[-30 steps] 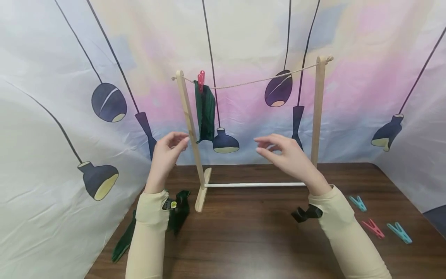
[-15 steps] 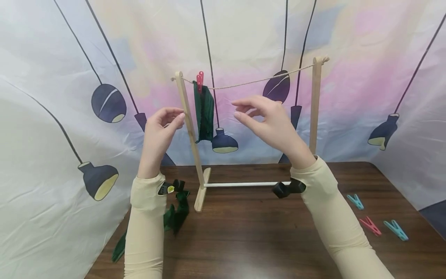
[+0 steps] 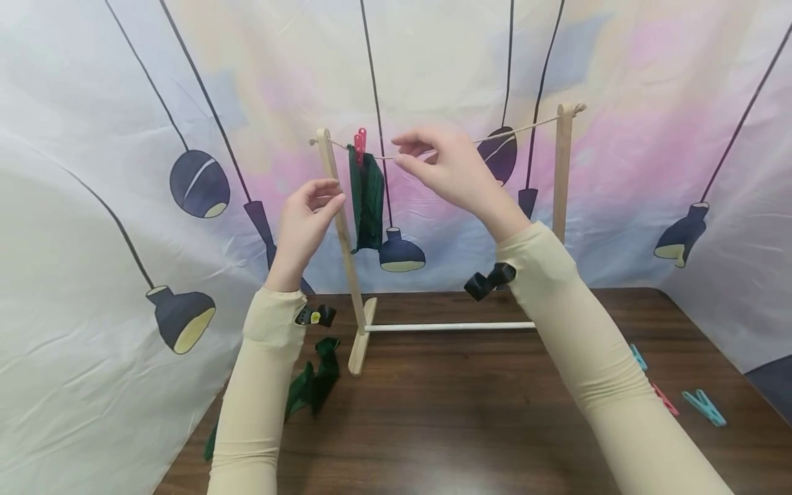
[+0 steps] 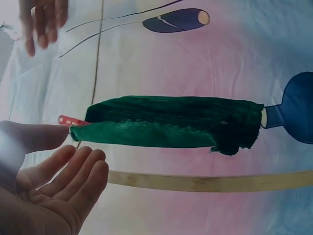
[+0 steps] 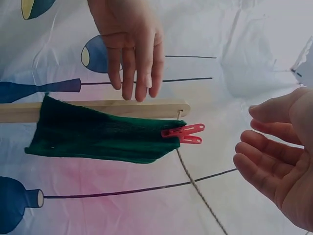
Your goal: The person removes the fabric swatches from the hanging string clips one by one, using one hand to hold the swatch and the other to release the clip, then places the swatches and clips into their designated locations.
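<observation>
A dark green piece of cloth (image 3: 368, 203) hangs near the left end of a thin rope (image 3: 526, 128), held by a red clothespin (image 5: 182, 132). My left hand (image 3: 309, 220) is raised beside the left wooden post (image 3: 348, 261), its fingers relaxed around nothing. To the right of the clothespin, my right hand (image 3: 442, 165) is up at rope height, fingers loosely bent. In the right wrist view the right hand (image 5: 279, 156) is apart from the clothespin and holds nothing. The left wrist view has the left hand (image 4: 58, 181) near the cloth's clipped end.
More green cloth (image 3: 318, 381) lies on the brown table (image 3: 433, 426), partly behind the left sleeve. At the right lie blue clothespins (image 3: 704, 407) and a red one (image 3: 665, 399), partly covered by the right sleeve. A white rod (image 3: 445, 326) runs low across the stand.
Both hands have risen from below the hanging cloth's lower end. My right hand has also come left, toward the red clothespin. The hanging cloth stays in place.
</observation>
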`<action>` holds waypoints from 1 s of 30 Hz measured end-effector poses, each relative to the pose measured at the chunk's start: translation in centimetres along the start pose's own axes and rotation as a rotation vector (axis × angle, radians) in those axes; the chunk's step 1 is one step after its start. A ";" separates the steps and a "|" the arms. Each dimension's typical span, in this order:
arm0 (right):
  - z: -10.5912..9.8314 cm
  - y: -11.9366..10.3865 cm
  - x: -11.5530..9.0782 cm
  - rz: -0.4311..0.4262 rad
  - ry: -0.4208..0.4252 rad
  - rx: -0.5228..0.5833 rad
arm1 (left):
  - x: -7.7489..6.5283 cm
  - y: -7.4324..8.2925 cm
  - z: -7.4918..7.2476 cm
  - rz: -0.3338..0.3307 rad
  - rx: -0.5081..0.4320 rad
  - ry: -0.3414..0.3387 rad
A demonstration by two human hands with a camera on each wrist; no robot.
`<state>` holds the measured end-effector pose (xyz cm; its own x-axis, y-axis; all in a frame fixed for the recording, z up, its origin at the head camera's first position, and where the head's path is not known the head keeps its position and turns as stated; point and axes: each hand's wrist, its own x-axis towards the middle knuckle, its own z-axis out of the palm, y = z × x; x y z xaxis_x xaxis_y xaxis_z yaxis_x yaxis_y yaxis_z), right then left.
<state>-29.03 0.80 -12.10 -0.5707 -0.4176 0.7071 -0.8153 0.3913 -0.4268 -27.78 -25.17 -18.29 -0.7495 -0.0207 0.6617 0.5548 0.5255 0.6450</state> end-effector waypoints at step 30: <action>0.0 -0.4 7.6 0.163 -0.209 -0.176 | 2.6 -1.7 3.2 -0.107 -0.019 -0.022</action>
<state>-33.01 -2.50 -6.52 -0.7150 -0.4900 0.4987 -0.6924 0.5950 -0.4081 -31.80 -23.40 -18.85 -0.8124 -0.0574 0.5802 0.4776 0.5052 0.7188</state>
